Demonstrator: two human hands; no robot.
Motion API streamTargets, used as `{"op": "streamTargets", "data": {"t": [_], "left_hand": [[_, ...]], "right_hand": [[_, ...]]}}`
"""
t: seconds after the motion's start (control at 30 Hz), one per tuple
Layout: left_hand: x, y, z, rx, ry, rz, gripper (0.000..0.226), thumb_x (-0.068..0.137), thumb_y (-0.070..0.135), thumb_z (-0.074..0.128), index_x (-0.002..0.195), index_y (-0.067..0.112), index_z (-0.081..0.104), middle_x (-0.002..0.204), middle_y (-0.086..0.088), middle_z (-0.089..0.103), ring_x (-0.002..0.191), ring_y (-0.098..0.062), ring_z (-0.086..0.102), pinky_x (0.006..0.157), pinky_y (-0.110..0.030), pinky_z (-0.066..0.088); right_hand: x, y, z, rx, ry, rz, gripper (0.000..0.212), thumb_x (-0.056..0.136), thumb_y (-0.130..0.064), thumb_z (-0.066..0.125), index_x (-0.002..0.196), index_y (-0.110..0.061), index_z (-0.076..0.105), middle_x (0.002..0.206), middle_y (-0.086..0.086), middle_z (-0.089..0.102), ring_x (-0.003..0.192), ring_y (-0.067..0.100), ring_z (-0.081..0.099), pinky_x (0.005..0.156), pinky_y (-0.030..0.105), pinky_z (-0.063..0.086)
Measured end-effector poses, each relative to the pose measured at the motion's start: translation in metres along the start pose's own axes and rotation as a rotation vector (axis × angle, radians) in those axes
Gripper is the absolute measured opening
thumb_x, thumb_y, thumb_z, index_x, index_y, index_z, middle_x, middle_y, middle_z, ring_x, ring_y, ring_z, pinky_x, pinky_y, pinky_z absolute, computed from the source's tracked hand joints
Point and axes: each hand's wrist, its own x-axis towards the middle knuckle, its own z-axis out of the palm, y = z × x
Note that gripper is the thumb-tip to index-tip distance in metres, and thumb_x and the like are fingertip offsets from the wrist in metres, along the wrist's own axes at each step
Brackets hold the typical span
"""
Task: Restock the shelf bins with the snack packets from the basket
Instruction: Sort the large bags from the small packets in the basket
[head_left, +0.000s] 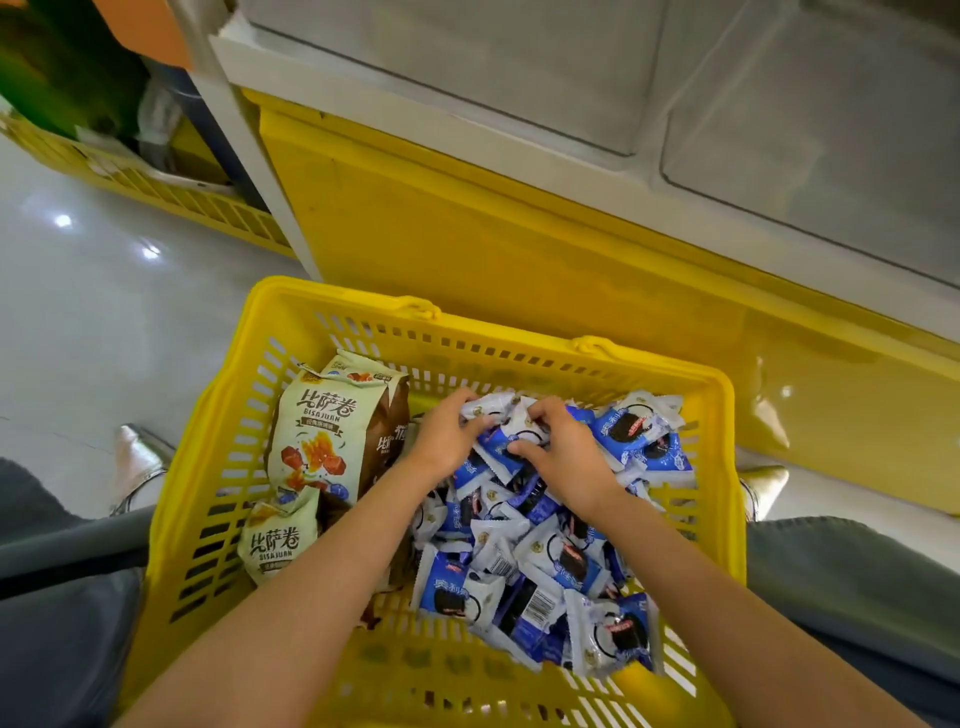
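A yellow plastic basket (322, 332) sits on the floor in front of me. Its right half holds a heap of several small blue-and-white snack packets (550, 566). Cream-coloured snack bags (322, 431) lie along its left side. Both my hands are down in the heap at the far side. My left hand (447, 436) grips white-and-blue packets (488, 408) from the left. My right hand (561, 457) pinches packets from the same bunch, fingers curled round them. The two hands nearly touch.
A yellow shelf base (519, 234) rises just behind the basket, with clear lidded bins (779, 114) above it. Another yellow slatted shelf (171, 192) with goods stands at the far left. My knees and silver shoes (140, 462) flank the basket on a glossy white floor.
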Motion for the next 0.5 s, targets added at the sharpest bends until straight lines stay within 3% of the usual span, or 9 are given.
{"op": "streamTargets", "data": {"t": [0.03,0.1,0.2,0.27,0.33,0.4,0.43,0.5], "left_hand": [[-0.006,0.004,-0.005,-0.028,0.022,0.001,0.044,0.094,0.023,0.052,0.134,0.007,0.041,0.139,-0.013,0.045,0.118,-0.024,0.047,0.090,-0.027,0.037],[-0.021,0.012,-0.015,-0.052,0.042,0.029,0.051,0.095,0.025,0.050,0.140,0.008,0.034,0.146,-0.009,0.036,0.132,-0.023,0.035,0.097,-0.027,0.032],[-0.047,0.014,-0.021,0.035,-0.053,0.078,0.044,0.095,0.027,0.049,0.134,0.010,0.039,0.139,-0.009,0.045,0.116,-0.017,0.046,0.086,-0.022,0.035],[-0.064,0.010,-0.020,0.096,-0.148,0.081,0.041,0.096,0.026,0.048,0.134,0.012,0.039,0.138,-0.008,0.045,0.109,-0.015,0.048,0.084,-0.022,0.038],[-0.078,0.003,-0.015,0.137,-0.274,0.060,0.046,0.097,0.024,0.046,0.139,0.014,0.034,0.147,-0.007,0.034,0.122,-0.020,0.044,0.087,-0.020,0.035],[-0.090,-0.002,-0.011,0.172,-0.418,0.018,0.051,0.097,0.026,0.045,0.144,0.017,0.027,0.152,-0.006,0.026,0.131,-0.022,0.038,0.092,-0.024,0.034],[-0.095,-0.005,-0.008,0.203,-0.484,0.000,0.052,0.098,0.028,0.044,0.144,0.017,0.024,0.152,-0.006,0.025,0.132,-0.022,0.037,0.094,-0.026,0.035],[-0.105,-0.009,-0.003,0.311,-0.573,0.001,0.051,0.098,0.030,0.043,0.144,0.017,0.024,0.149,-0.009,0.031,0.129,-0.026,0.040,0.092,-0.028,0.037]], "right_hand": [[-0.005,-0.004,-0.002,0.012,0.035,0.011,0.043,0.087,-0.026,0.064,0.122,-0.011,0.043,0.123,0.009,0.057,0.086,0.016,0.056,0.073,0.022,0.041],[-0.016,-0.009,-0.006,0.051,0.070,0.031,0.050,0.089,-0.027,0.063,0.130,-0.009,0.040,0.133,0.009,0.052,0.090,0.011,0.054,0.078,0.021,0.041],[-0.038,-0.009,-0.013,0.003,0.019,0.021,0.056,0.090,-0.025,0.060,0.137,-0.009,0.034,0.144,0.009,0.043,0.121,0.018,0.050,0.095,0.024,0.038],[-0.053,-0.006,-0.018,-0.054,-0.054,0.046,0.057,0.091,-0.024,0.059,0.139,-0.010,0.033,0.144,0.010,0.043,0.126,0.023,0.048,0.100,0.030,0.039],[-0.070,0.000,-0.023,-0.133,-0.107,0.084,0.056,0.092,-0.028,0.058,0.139,-0.014,0.032,0.131,0.011,0.055,0.109,0.023,0.060,0.081,0.026,0.048],[-0.085,0.009,-0.027,-0.234,-0.177,0.077,0.056,0.092,-0.032,0.057,0.139,-0.017,0.031,0.106,0.009,0.067,0.079,0.012,0.065,0.056,0.018,0.045],[-0.092,0.015,-0.028,-0.271,-0.227,0.075,0.056,0.093,-0.034,0.056,0.140,-0.018,0.030,0.099,0.008,0.067,0.066,0.007,0.061,0.051,0.016,0.042],[-0.104,0.026,-0.030,-0.338,-0.332,0.075,0.056,0.093,-0.035,0.054,0.141,-0.020,0.028,0.098,0.009,0.066,0.064,0.007,0.055,0.053,0.018,0.040]]}}
